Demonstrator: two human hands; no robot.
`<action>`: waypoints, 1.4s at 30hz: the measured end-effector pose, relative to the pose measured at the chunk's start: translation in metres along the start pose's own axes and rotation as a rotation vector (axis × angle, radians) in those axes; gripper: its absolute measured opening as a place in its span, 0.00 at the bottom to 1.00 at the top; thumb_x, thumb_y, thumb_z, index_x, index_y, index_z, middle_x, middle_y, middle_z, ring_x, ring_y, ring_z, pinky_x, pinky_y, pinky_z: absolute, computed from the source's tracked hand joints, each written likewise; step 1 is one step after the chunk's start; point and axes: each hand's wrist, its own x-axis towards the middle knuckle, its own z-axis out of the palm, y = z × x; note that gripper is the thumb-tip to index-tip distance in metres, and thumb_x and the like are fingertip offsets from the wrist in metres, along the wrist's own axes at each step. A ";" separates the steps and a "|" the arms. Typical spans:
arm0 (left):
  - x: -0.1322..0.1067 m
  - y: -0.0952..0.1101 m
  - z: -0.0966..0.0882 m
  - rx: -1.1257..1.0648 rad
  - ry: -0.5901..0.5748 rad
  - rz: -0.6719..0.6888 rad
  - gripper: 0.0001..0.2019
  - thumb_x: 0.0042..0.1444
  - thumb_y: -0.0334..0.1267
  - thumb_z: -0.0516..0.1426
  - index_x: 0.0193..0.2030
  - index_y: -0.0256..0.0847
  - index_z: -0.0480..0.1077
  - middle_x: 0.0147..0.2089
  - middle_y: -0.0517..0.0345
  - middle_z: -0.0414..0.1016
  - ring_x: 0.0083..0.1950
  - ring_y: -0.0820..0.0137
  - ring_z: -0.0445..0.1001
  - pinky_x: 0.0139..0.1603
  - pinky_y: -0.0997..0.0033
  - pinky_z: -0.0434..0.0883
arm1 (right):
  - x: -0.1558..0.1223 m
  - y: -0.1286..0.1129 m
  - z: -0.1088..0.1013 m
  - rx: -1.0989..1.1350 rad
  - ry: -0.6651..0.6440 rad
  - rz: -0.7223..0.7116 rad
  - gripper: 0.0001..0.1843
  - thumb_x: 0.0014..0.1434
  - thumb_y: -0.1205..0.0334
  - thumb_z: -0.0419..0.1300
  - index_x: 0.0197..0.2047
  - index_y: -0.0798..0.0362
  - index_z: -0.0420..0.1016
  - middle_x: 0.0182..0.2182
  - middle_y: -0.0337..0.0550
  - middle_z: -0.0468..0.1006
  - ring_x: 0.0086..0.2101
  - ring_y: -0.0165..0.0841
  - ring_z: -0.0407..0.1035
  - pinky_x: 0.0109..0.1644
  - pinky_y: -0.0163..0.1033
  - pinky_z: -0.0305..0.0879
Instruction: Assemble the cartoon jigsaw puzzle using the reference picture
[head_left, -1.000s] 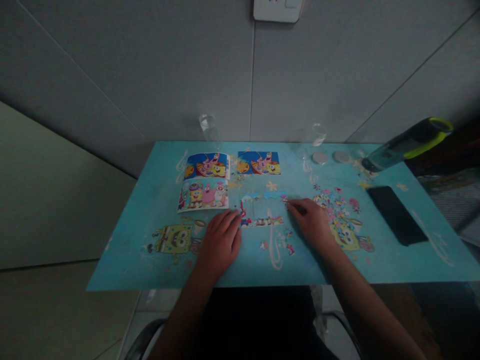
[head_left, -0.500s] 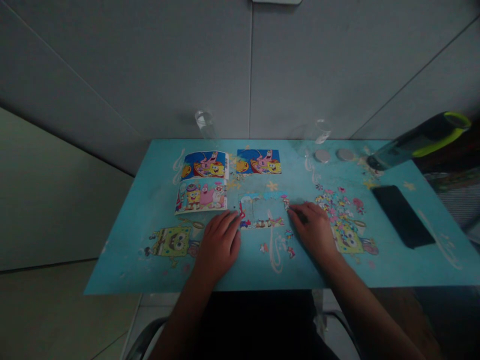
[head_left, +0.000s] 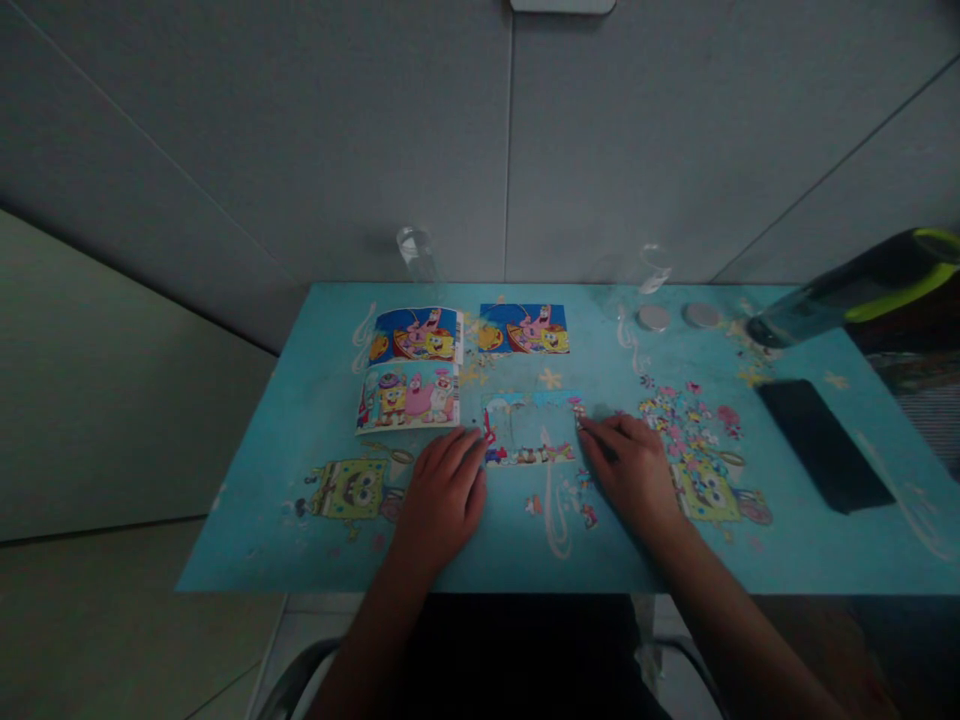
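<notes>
A blue cartoon-printed table (head_left: 255,545) meets a grey wall (head_left: 360,170). On it lies the partly joined puzzle border (head_left: 529,457), its middle unfilled. The left hand (head_left: 444,490) rests palm down, fingers extended, fingertips at the border's left side. The right hand (head_left: 634,465) has thumb and forefinger drawn close at the border's right side; whether they grip a piece cannot be told. Good work here likely means light, straight-down pressure, with the left hand bracing so joined pieces don't slide.

A few loose pieces (head_left: 589,516) lie just nearer the person than the border, where the right hand could brush them. Beyond the border lies a picture card (head_left: 524,329); left of it, a leaflet (head_left: 411,375). Right of the border, past the right hand, spreads a piece pile (head_left: 679,420), then a dark phone (head_left: 825,445).
</notes>
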 end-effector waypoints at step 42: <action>0.001 0.004 -0.005 -0.006 -0.029 -0.021 0.23 0.68 0.33 0.52 0.69 0.44 0.64 0.69 0.51 0.68 0.72 0.57 0.62 0.73 0.44 0.61 | -0.001 0.003 0.001 0.030 0.001 0.000 0.12 0.70 0.55 0.59 0.48 0.49 0.82 0.40 0.47 0.80 0.42 0.43 0.73 0.50 0.50 0.66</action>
